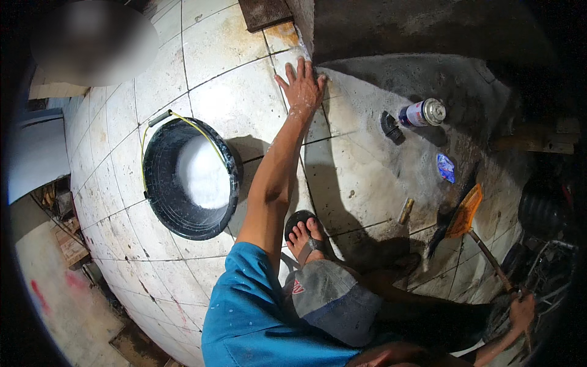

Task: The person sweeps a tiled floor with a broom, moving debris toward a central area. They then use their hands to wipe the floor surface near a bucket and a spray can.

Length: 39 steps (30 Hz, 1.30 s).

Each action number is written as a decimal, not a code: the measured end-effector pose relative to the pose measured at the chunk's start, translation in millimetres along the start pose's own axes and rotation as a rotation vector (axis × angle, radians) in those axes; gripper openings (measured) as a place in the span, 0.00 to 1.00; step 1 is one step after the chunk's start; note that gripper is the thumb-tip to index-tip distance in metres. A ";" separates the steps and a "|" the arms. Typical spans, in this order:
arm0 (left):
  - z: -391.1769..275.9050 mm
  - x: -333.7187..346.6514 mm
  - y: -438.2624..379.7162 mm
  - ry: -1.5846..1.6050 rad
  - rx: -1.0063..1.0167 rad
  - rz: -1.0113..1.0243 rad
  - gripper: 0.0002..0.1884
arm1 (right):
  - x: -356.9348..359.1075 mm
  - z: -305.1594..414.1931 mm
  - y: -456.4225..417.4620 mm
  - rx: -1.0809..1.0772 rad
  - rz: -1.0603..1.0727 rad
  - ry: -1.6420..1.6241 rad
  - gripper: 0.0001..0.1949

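Note:
My left hand (304, 89) lies palm down on the white floor tiles (220, 101), fingers spread, close to the base of a wall corner. Whitish specks dot its wrist and forearm. At the lower right, my right hand (522, 309) is closed around the handle of a broom (464, 212) with an orange head and dark bristles. A black bucket (158, 202) with a yellow wire handle stands left of my left arm, with white contents (202, 172) inside. My sandaled foot (305, 236) is below my left hand, on the tiles.
On the wet, grey-streaked floor at right are a metal-topped can (423, 113), a black pipe elbow (392, 128), a crumpled blue wrapper (445, 168) and a short brownish cylinder (406, 211). A dark mat (266, 13) lies at the top. Dark clutter fills the right edge.

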<state>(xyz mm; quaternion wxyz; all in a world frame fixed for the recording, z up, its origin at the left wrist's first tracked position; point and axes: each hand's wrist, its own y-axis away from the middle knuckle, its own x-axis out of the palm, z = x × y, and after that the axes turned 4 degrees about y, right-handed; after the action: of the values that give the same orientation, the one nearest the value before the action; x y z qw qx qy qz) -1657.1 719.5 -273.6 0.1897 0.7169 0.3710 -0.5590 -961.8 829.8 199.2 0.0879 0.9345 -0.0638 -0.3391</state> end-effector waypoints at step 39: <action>-20.1 -8.4 30.9 0.303 0.108 -0.095 0.22 | -2.1 25.1 23.7 0.178 0.142 0.008 0.30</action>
<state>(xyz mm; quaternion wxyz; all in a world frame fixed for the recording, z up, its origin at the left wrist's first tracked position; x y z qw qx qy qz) -1621.6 710.5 -264.0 0.0659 0.7837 0.3982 -0.4722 -981.0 804.0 186.5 0.0287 0.9330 -0.1592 -0.3214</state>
